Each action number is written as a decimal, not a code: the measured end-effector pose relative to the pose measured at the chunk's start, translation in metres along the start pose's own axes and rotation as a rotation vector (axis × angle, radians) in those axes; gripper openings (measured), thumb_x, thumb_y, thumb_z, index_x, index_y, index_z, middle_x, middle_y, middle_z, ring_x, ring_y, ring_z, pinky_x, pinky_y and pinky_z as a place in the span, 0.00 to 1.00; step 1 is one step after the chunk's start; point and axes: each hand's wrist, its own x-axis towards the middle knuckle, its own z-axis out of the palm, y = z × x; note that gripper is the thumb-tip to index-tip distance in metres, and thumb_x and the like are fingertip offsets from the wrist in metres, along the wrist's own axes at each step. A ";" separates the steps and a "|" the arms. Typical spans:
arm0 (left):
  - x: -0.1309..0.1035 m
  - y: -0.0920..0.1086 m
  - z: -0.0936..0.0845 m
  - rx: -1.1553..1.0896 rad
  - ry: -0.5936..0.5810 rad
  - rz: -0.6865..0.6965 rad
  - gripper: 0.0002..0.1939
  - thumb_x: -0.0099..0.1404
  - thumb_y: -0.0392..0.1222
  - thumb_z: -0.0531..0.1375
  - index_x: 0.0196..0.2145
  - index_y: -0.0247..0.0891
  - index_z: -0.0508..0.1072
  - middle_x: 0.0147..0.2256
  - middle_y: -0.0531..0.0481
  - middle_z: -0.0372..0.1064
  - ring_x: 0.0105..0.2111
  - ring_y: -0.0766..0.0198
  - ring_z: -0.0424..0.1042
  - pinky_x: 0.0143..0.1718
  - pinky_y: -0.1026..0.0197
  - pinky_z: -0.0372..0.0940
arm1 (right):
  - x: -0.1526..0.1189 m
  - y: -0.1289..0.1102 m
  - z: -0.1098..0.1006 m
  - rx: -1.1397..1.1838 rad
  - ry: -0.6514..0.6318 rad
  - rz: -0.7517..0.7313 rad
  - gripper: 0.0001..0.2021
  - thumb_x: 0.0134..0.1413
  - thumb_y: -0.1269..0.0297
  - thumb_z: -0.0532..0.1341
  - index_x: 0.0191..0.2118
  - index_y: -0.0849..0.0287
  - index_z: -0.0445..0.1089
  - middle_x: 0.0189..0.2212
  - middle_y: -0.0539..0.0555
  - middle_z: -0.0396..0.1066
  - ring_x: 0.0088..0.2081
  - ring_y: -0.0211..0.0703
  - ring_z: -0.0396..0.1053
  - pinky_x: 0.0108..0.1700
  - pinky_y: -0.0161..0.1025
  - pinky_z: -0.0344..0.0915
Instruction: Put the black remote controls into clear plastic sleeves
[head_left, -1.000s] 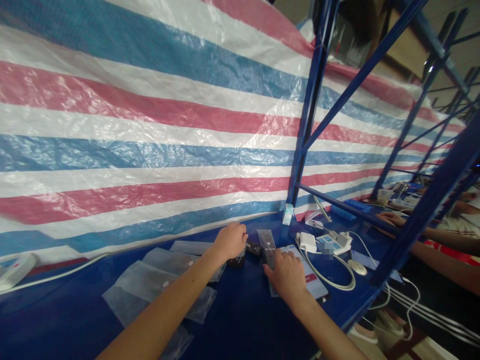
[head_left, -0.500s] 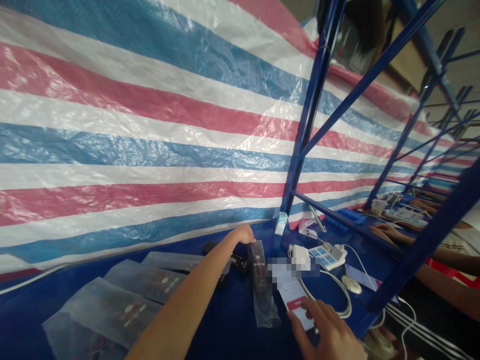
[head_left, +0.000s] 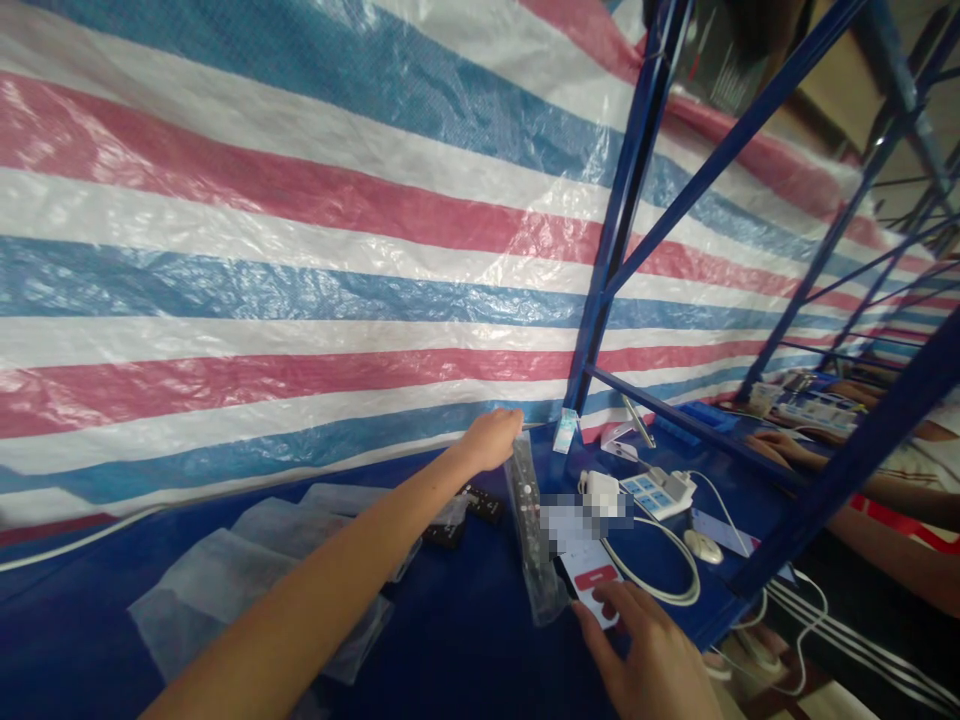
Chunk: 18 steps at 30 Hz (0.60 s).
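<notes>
1. I see my left hand (head_left: 493, 438) at the far side of the blue table (head_left: 435, 640), fingers curled closed, apparently pinching the top end of a clear bag (head_left: 550, 603).
2. Inside that bag lies a long dark remote (head_left: 529, 525); the bag runs from the left hand toward the near edge, just left of the phone (head_left: 594, 582).
3. My right hand (head_left: 652, 645) is half open, thumb parted from the fingers, with its fingertips over the phone's near end. I cannot tell whether they press on it or grip it.
4. The phone lies screen up on the table; part of its far end is blurred out on my view.
5. Just left of the bagged remote I have two more dark remotes, one farther back (head_left: 486, 503) and one nearer (head_left: 442, 536), close by my left forearm (head_left: 330, 570).
6. More clear bags (head_left: 202, 580) lie overlapping to the left, partly hidden by that forearm.
7. Beyond the phone I make out a white charger (head_left: 600, 490), a looped white cable (head_left: 694, 572) and a small box (head_left: 566, 430).
8. A co-worker's hands (head_left: 780, 450) rest farther right, well apart from mine.
</notes>
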 end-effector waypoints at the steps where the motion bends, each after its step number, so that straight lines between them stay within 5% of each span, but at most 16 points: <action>1: -0.004 0.003 -0.007 -0.001 0.029 0.018 0.13 0.61 0.26 0.52 0.42 0.36 0.68 0.42 0.42 0.70 0.45 0.55 0.69 0.43 0.58 0.62 | 0.000 -0.001 0.000 0.000 0.006 0.010 0.17 0.61 0.48 0.52 0.35 0.52 0.71 0.27 0.53 0.74 0.26 0.43 0.73 0.28 0.36 0.66; 10: -0.046 0.043 -0.061 -0.035 0.218 0.126 0.10 0.63 0.29 0.49 0.37 0.38 0.67 0.36 0.47 0.70 0.36 0.60 0.69 0.34 0.60 0.60 | -0.005 -0.010 0.011 0.012 -0.015 0.085 0.22 0.58 0.42 0.51 0.40 0.54 0.71 0.26 0.52 0.72 0.23 0.42 0.70 0.26 0.36 0.64; 18: -0.057 0.059 -0.103 0.078 0.335 0.125 0.09 0.63 0.28 0.50 0.37 0.36 0.67 0.35 0.46 0.70 0.37 0.59 0.69 0.32 0.60 0.58 | 0.013 -0.030 0.006 -0.025 -0.242 0.184 0.16 0.53 0.54 0.60 0.45 0.57 0.72 0.30 0.54 0.75 0.32 0.46 0.75 0.32 0.36 0.65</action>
